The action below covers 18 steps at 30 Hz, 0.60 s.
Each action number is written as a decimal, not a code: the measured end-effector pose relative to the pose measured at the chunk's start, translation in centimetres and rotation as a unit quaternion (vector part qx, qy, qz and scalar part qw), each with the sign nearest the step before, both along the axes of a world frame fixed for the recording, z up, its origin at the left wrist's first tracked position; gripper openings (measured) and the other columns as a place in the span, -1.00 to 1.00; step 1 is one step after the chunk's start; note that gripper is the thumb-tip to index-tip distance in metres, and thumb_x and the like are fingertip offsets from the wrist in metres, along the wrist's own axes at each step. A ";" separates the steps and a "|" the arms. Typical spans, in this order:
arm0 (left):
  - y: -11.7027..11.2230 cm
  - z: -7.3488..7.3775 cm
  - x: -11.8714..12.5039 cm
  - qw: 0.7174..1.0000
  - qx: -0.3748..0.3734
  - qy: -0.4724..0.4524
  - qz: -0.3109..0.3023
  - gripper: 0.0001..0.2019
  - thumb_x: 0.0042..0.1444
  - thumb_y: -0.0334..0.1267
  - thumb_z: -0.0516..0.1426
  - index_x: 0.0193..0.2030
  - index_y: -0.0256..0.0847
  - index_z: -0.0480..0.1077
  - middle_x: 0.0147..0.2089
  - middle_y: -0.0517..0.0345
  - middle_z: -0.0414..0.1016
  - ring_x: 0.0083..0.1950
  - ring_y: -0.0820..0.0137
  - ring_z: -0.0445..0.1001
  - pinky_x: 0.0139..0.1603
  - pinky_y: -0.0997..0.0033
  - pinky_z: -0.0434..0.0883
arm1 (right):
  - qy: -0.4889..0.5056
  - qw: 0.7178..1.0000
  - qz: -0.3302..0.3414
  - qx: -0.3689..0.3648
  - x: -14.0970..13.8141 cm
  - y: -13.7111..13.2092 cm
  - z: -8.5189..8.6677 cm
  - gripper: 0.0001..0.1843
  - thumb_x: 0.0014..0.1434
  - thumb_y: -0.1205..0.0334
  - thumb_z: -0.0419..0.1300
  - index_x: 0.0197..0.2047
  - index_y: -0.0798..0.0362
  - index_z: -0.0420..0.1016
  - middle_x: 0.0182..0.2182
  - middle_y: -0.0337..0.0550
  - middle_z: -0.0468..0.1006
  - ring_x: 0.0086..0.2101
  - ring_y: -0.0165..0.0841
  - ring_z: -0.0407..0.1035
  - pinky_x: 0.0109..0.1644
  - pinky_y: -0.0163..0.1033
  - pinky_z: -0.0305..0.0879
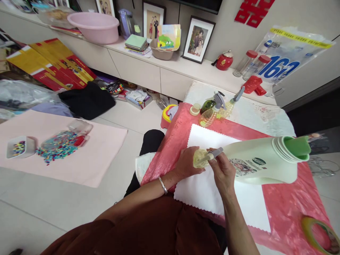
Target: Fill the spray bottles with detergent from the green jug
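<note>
My left hand (pixel 186 163) is wrapped round a small clear bottle (pixel 199 159) with a yellowish tint. My right hand (pixel 223 173) pinches the grey pump head (pixel 215 153) at the bottle's top. Whether the head is fully seated I cannot tell, as fingers cover the neck. Right beside my right hand a big pale green jug (pixel 268 161) stands uncapped, a green spout (pixel 296 146) showing in its mouth. Beneath lies a white scalloped-edge sheet (pixel 244 202). Further back are two pump bottles (pixel 209 116) (pixel 225 110), a dark green bottle (pixel 208 105) and a round pale lid (pixel 194 109).
Red plastic film (pixel 287 209) covers the table, with a roll of tape (pixel 320 233) at its right front corner. To the left, a pink sheet (pixel 87 173) carries a heap of coloured beads (pixel 57 145) and a white dish (pixel 29 147). A low cabinet (pixel 140 69) runs behind.
</note>
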<state>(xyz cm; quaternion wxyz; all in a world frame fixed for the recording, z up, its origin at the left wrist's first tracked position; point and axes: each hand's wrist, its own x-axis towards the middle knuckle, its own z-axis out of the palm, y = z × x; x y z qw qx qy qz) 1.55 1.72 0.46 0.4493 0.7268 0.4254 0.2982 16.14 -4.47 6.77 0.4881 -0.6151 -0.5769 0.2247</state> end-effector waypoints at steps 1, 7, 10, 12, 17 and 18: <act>0.0 0.0 0.0 1.000 0.000 0.003 0.001 -0.08 -0.28 0.01 0.48 0.28 -0.10 0.31 0.26 -0.11 0.48 0.30 -0.11 0.43 0.39 -0.18 0.26 | 0.003 1.000 -0.002 0.002 0.0 0.0 -0.1 -0.72 0.41 -0.01 0.22 0.02 -0.01 0.54 0.03 -0.16 0.50 0.02 -0.29 0.44 0.10 -0.21 0.36; 0.1 -0.3 0.1 1.000 0.006 0.005 -0.008 -0.14 -0.25 0.03 0.47 0.23 -0.13 0.34 0.24 -0.11 0.50 0.30 -0.11 0.43 0.37 -0.20 0.28 | 0.020 1.000 -0.007 0.003 0.1 -0.1 -0.7 -0.68 0.38 -0.04 0.24 0.01 0.03 0.55 0.02 -0.11 0.51 0.02 -0.26 0.43 0.10 -0.18 0.38; 0.1 -0.4 0.1 1.000 0.009 0.001 -0.009 -0.14 -0.24 0.04 0.46 0.24 -0.08 0.34 0.25 -0.08 0.49 0.29 -0.10 0.44 0.36 -0.20 0.29 | 0.040 0.999 -0.011 -0.002 0.0 -0.1 -1.1 -0.65 0.36 -0.05 0.26 0.01 0.05 0.54 0.03 -0.08 0.50 0.04 -0.23 0.43 0.15 -0.12 0.39; 0.1 -0.5 0.0 1.000 0.012 0.001 -0.008 -0.12 -0.26 0.04 0.47 0.24 -0.11 0.33 0.26 -0.11 0.48 0.29 -0.09 0.43 0.38 -0.18 0.29 | 0.062 0.998 -0.015 -0.002 -0.1 -0.1 -1.4 -0.63 0.33 -0.05 0.29 0.02 0.05 0.53 0.03 -0.06 0.50 0.04 -0.22 0.43 0.17 -0.10 0.39; -0.1 -1.2 0.2 0.999 0.031 0.008 -0.002 -0.14 -0.22 0.00 0.45 0.26 -0.11 0.29 0.26 -0.10 0.47 0.29 -0.08 0.44 0.36 -0.17 0.30 | 0.142 0.990 -0.025 0.009 -0.8 0.4 -1.6 -0.58 0.23 -0.06 0.39 -0.05 0.09 0.49 0.01 -0.01 0.50 0.00 -0.21 0.46 0.09 -0.10 0.47; -0.1 -1.3 0.3 0.999 0.035 0.010 0.000 -0.14 -0.20 0.00 0.44 0.26 -0.09 0.28 0.26 -0.09 0.47 0.28 -0.07 0.44 0.36 -0.16 0.31 | 0.156 0.987 -0.027 0.011 -0.9 0.5 -1.6 -0.57 0.20 -0.06 0.40 -0.07 0.10 0.48 0.00 0.01 0.51 -0.01 -0.21 0.46 0.07 -0.10 0.48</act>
